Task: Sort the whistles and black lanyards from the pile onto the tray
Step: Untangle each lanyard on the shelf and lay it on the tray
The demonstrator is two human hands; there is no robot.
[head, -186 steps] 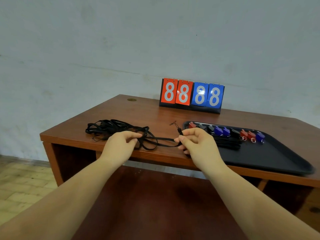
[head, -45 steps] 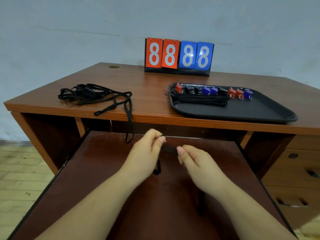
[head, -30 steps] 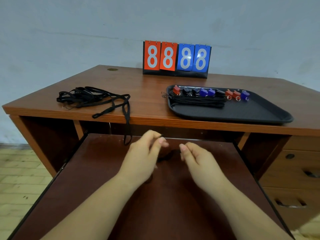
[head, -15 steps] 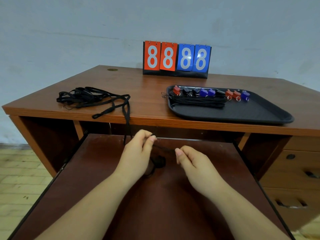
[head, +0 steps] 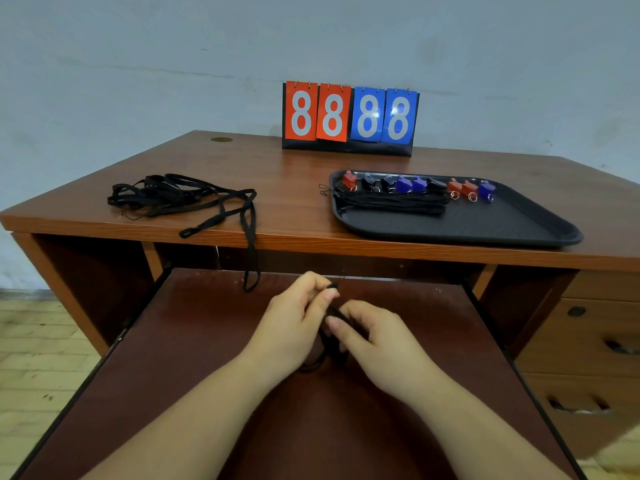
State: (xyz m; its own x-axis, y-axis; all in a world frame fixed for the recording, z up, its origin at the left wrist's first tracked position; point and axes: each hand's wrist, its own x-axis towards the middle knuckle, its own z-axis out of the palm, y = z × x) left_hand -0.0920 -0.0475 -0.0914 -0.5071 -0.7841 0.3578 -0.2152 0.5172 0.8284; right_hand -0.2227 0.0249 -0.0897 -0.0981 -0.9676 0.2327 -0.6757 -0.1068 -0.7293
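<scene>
Above the pull-out shelf [head: 207, 358], my left hand [head: 294, 323] and my right hand [head: 377, 337] meet on one black lanyard [head: 334, 341], which is bunched between the fingers of both. A pile of black lanyards [head: 166, 197] lies on the desk's left side, and one loop [head: 250, 251] of it hangs over the front edge. The black tray [head: 485, 225] on the right holds a row of red, black and blue whistles [head: 415, 185] along its far side. A bundle of lanyards [head: 391, 202] lies just in front of them.
A flip scoreboard [head: 349, 119] showing 8888 stands at the back of the wooden desk [head: 294, 174]. Drawers [head: 595, 341] sit at the lower right. Tiled floor [head: 31, 358] lies to the left.
My hands have come closer together and gathered the lanyard into a tighter bunch. Several seconds ago they pulled it from the pile on the desk top.
</scene>
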